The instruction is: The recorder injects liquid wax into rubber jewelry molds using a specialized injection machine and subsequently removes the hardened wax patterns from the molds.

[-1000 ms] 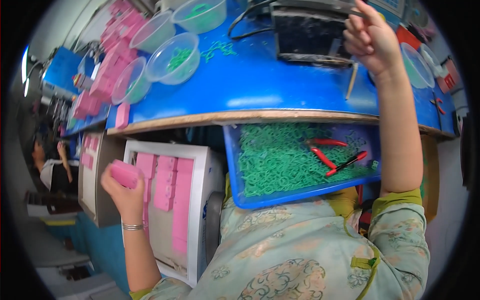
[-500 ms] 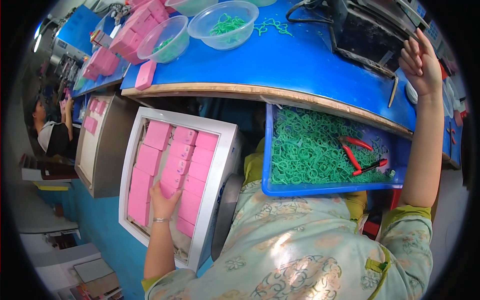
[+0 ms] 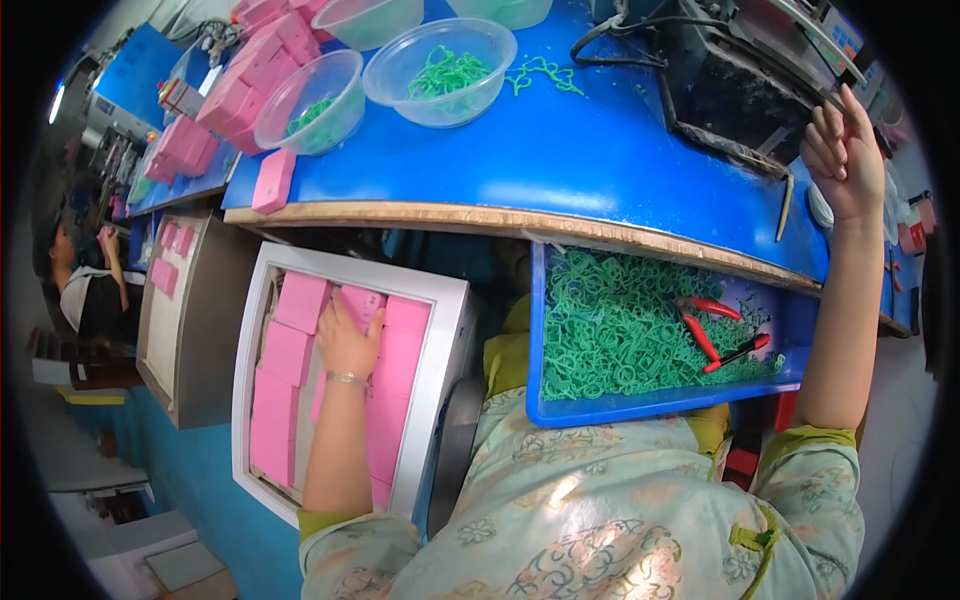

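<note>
My left hand (image 3: pixel 347 340) reaches into a white-rimmed box (image 3: pixel 450 350) packed with rows of pink blocks. Its thumb and fingers straddle a pink block (image 3: pixel 365 302) at the far end of the middle row. The palm hides part of that row, so the grip shows only in part. My right hand (image 3: pixel 845 160) is raised at the far right, beside the black machine (image 3: pixel 735 95). Its index finger points up and the other fingers curl loosely, with nothing seen in them. Whether it touches the machine's metal bar I cannot tell.
A blue tray (image 3: pixel 538 385) of green loop-shaped pieces, with red-handled pliers (image 3: pixel 700 335), sits before me. Clear bowls (image 3: pixel 440 105), loose green pieces (image 3: pixel 545 75) and stacked pink blocks (image 3: pixel 235 105) stand on the blue table (image 3: pixel 570 150). Another person (image 3: pixel 90 290) sits at the far left.
My left hand has moved away from me along the middle row, from its near end to its far block. The right hand keeps its pose. The view has tilted slightly.
</note>
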Demonstrator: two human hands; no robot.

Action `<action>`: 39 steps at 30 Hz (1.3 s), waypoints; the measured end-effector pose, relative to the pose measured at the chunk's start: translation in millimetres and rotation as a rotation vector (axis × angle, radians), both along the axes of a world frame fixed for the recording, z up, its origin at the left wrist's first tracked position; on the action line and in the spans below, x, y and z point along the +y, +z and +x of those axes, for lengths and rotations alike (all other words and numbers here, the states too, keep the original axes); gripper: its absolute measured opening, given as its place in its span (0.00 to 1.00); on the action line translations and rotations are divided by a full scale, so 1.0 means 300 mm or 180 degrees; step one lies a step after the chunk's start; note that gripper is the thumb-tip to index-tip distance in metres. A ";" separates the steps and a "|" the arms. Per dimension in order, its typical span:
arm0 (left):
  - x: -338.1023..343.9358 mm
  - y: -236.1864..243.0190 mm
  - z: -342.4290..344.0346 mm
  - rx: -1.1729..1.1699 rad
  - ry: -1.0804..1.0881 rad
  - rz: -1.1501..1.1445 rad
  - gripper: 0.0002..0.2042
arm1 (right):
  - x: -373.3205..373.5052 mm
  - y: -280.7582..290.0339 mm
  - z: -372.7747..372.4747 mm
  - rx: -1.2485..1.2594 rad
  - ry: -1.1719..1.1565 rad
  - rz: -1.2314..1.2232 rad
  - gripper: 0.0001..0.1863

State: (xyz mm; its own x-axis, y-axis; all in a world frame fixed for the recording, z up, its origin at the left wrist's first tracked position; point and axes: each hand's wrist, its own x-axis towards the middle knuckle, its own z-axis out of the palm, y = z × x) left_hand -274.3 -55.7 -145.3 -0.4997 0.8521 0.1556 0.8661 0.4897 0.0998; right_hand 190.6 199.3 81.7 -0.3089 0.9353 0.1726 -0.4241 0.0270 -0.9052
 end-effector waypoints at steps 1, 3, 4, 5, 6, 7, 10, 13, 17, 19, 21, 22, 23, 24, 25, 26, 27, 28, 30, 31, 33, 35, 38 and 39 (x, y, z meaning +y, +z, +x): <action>0.033 -0.013 0.001 -0.0219 0.0231 -0.0106 0.38 | -0.003 0.003 0.007 0.0009 -0.0001 -0.0022 0.23; 0.038 -0.026 -0.012 -0.0237 0.0104 -0.0065 0.38 | -0.008 0.008 0.016 -0.0011 -0.0031 0.0016 0.22; 0.027 -0.031 -0.018 -0.0239 0.0025 -0.0046 0.37 | -0.009 0.006 0.017 -0.0015 -0.0014 0.0032 0.22; 0.015 -0.035 -0.016 -0.0236 0.0014 -0.0052 0.37 | -0.009 0.003 0.017 -0.0012 -0.0025 0.0026 0.22; -0.002 -0.038 -0.012 -0.0156 0.0006 -0.0044 0.37 | -0.009 0.000 0.016 -0.0007 -0.0016 0.0059 0.22; -0.010 -0.036 -0.008 -0.0074 -0.0006 -0.0024 0.37 | -0.009 0.003 0.016 0.0000 -0.0011 0.0102 0.22; -0.026 -0.021 0.015 -0.0038 0.0071 0.0059 0.36 | 0.003 -0.003 0.030 0.0074 0.0026 0.0141 0.22; -0.029 -0.035 -0.014 -0.0147 0.0303 -0.0030 0.36 | 0.023 -0.011 0.034 0.0128 0.0178 0.0142 0.22; 0.006 -0.044 -0.212 -0.0102 0.0641 0.0279 0.39 | 0.000 -0.001 0.011 0.0095 0.0033 0.0162 0.22; 0.033 0.026 -0.290 -0.0207 0.1127 -0.0242 0.46 | 0.000 0.002 0.006 0.0138 0.0025 0.0113 0.23; 0.019 0.050 -0.368 -0.0723 0.1010 -0.0437 0.48 | -0.007 0.007 0.004 0.0144 -0.0057 0.0103 0.23; 0.030 0.057 -0.386 -0.1254 0.0903 -0.0662 0.51 | 0.002 0.001 0.018 0.0156 -0.0011 0.0037 0.23; 0.070 0.119 -0.317 -0.1132 0.1044 -0.0764 0.49 | -0.013 0.003 0.011 0.0171 -0.0161 -0.0108 0.23; 0.087 0.136 -0.291 -0.1115 0.0979 -0.0752 0.49 | -0.033 0.007 -0.004 0.0190 -0.0305 -0.0251 0.24; 0.067 0.149 -0.277 -0.0737 0.1010 -0.0602 0.46 | -0.050 0.002 -0.005 0.0143 -0.0153 -0.0314 0.24; 0.046 0.162 -0.252 -0.0370 0.1047 -0.0454 0.43 | -0.075 -0.011 -0.006 0.0075 0.0023 -0.0260 0.25; 0.017 0.178 -0.218 -0.0357 0.1040 -0.0434 0.43 | -0.107 -0.028 -0.010 -0.0011 0.0252 -0.0094 0.25; -0.012 0.201 -0.161 0.0075 0.0667 -0.0028 0.40 | -0.154 -0.046 -0.017 -0.0120 0.0470 0.0076 0.25; -0.074 0.287 -0.029 0.0724 0.0054 0.0654 0.37 | -0.279 -0.099 -0.067 -0.0387 0.0540 -0.0232 0.25; -0.077 0.333 0.050 0.0891 -0.0272 0.0947 0.35 | -0.349 -0.121 -0.090 -0.0538 0.0850 -0.0297 0.25; -0.057 0.424 0.209 0.1011 -0.0798 0.1183 0.35 | -0.448 -0.167 -0.185 -0.0433 0.1709 -0.1056 0.32; -0.006 0.484 0.343 0.1053 -0.1435 0.1479 0.35 | -0.536 -0.272 -0.270 -0.0493 0.1929 -0.1070 0.41; 0.043 0.519 0.494 0.1307 -0.2285 0.1650 0.32 | -0.606 -0.292 -0.385 0.0582 0.2057 -0.1641 0.42; 0.053 0.523 0.545 0.1357 -0.2572 0.1717 0.30 | -0.612 -0.286 -0.401 0.0568 0.1939 -0.1627 0.42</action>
